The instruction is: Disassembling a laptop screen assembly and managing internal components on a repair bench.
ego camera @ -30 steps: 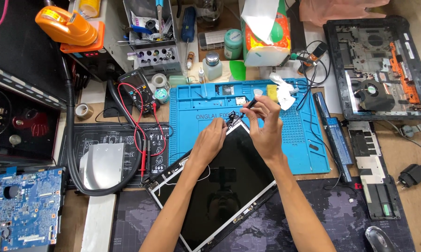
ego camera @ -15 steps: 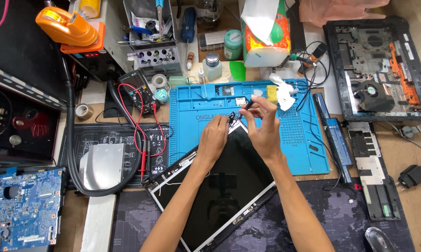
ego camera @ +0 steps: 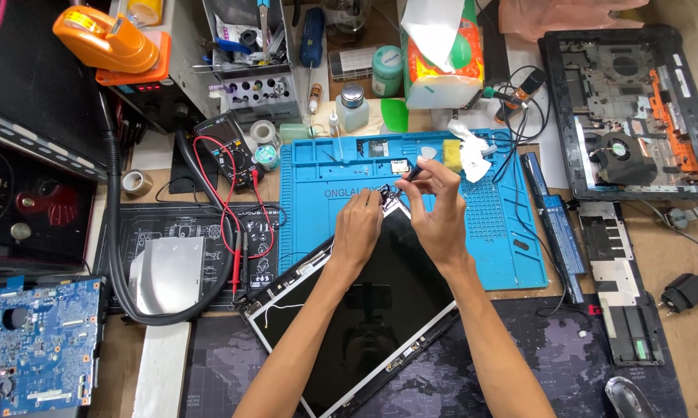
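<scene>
A dark laptop screen panel [ego camera: 364,310] lies tilted, partly on the blue work mat [ego camera: 511,232]. My left hand [ego camera: 359,226] pinches the small black part at the panel's upper corner [ego camera: 386,193]. Just to its right, my right hand [ego camera: 440,209] grips a thin dark tool [ego camera: 415,172], whose tip points up and to the right, above that corner. Both hands nearly touch each other. What lies under the fingertips is hidden.
A multimeter [ego camera: 226,147] with red leads sits left of the mat, a blue circuit board [ego camera: 31,340] at the lower left. An opened laptop base [ego camera: 627,108] and a battery [ego camera: 554,224] lie right. Bottles, a tissue box [ego camera: 442,62] and a tool rack [ego camera: 256,85] stand behind.
Both hands have stayed at the panel's upper corner. The right hand has shifted slightly and turned the tool a little; the panel has not moved.
</scene>
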